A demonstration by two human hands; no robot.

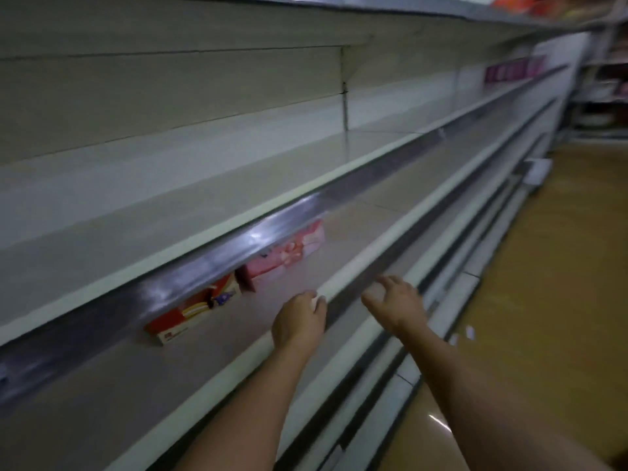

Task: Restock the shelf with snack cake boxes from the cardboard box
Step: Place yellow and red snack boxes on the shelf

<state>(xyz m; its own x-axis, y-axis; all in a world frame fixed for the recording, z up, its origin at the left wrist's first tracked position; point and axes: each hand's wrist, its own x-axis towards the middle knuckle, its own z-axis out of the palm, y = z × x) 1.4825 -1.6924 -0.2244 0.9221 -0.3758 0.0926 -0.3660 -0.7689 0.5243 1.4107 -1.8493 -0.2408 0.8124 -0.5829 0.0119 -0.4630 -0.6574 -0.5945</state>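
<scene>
Both bare forearms reach out from the bottom of the head view, and neither hand is carrying anything: the left hand (299,319) sits over the white front lip of the shelf (238,365) with its fingers loosely curled and its fingertips right at that lip, though the blur makes it hard to say if it's actually touching, while the right hand (396,302) hovers just outside the edge with fingers spread and relaxed, holding nothing. The floor (550,283) on the right is shiny tan and a couple of small white scraps (462,336) lie on it near the shelf base. The shelving is long pale metal, several tiers deep, each with a grey price rail (210,263) along the front, and the whole picture is pretty smeared. Just past the left hand, on the same tier, two snack cake boxes stand side by side toward the back: a red and white box (190,312) on the left with a cake picture on it, and a pink box (285,253) on the right, its top partly tucked behind the rail above. Way down the aisle there's a row of purple packages (513,71) on a higher tier, some orange packages (520,5) on the top one, and more racks (601,86) at the far end
</scene>
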